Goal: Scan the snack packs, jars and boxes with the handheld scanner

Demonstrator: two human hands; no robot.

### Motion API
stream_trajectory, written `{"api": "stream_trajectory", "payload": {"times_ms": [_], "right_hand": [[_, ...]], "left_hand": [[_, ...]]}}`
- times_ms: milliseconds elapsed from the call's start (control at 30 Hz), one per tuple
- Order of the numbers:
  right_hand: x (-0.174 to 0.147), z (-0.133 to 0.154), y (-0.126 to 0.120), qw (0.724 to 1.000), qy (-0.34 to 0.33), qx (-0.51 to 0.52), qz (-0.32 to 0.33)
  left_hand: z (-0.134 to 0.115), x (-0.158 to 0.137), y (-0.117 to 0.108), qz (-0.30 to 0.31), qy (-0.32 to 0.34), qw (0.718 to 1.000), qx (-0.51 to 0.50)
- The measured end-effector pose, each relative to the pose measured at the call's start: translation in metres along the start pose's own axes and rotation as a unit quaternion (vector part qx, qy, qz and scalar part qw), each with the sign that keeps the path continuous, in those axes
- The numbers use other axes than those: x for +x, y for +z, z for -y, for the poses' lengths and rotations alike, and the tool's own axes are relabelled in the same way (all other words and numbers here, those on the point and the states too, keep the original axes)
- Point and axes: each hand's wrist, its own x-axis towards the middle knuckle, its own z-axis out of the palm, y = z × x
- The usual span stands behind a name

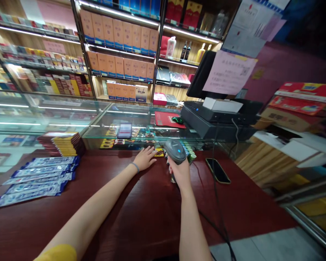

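My right hand (180, 173) is wrapped round the handle of a dark grey barcode scanner (175, 150), which shows a small blue light on top. My left hand (144, 158) rests flat on the dark red counter (130, 214) with its fingers spread and a grey band at the wrist. Just past its fingertips lies a small yellow packet (159, 152), partly hidden by the scanner. Several small green-and-blue cylindrical packs (190, 154) stand behind the scanner, mostly covered by it.
Blue-and-white long packets (40, 175) and stacked red and yellow packs (62, 143) lie left. A phone (217, 170) is right, near a hanging black cable (216, 203). Beyond stand a glass display case (103, 116), a red mouse pad (165, 119) and a monitor (202, 74).
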Motion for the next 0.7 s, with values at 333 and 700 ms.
{"api": "stream_trajectory", "payload": {"times_ms": [333, 700], "right_hand": [[-0.003, 0.004, 0.004, 1.000, 0.000, 0.028, -0.005], [-0.014, 0.010, 0.023, 0.998, -0.034, 0.020, 0.039]], "left_hand": [[-0.004, -0.017, -0.010, 0.009, -0.019, 1.000, 0.017], [-0.005, -0.118, -0.076, 0.017, 0.035, 0.991, 0.128]]}}
